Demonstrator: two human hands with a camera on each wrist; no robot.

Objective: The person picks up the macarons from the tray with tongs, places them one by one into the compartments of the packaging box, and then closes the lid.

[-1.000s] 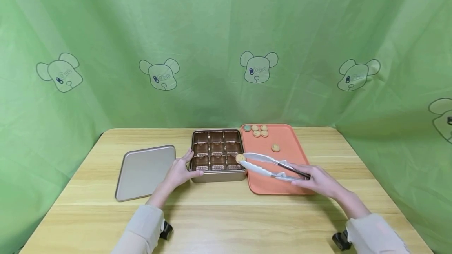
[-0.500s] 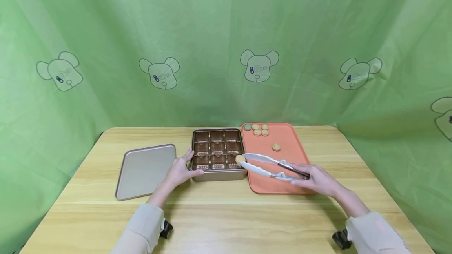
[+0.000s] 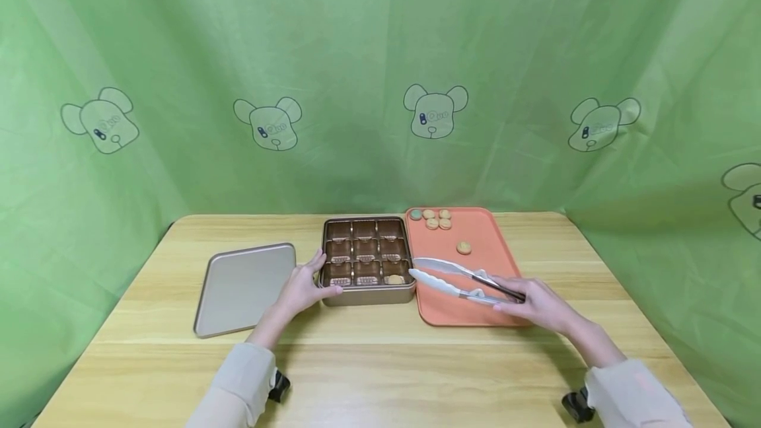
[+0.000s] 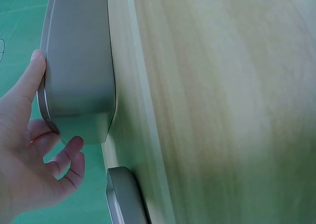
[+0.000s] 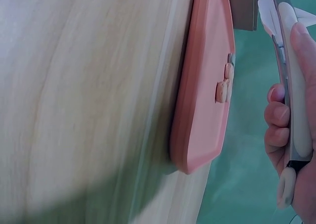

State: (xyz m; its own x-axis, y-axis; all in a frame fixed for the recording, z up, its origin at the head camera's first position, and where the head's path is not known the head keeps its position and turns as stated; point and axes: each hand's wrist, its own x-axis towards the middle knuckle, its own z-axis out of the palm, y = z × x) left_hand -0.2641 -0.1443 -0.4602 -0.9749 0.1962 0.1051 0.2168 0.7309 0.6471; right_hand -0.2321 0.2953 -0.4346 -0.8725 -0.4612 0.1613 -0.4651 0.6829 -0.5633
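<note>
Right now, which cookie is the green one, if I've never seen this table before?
Find the orange tray on the wooden table, right of the divided box. In its far left corner lies a cluster of cookies. The green cookie is leftmost; its neighbours are all tan.

Green fabric curtain (image 3: 357, 32) with dark bear-head outlines (image 3: 436, 115) behind and beside a pale wood-grain table (image 3: 404, 375).

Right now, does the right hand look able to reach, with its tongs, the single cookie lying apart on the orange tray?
Probably yes: the right hand holds the tongs open and empty nearby, and nothing seems to block the way to the cookie.
</note>
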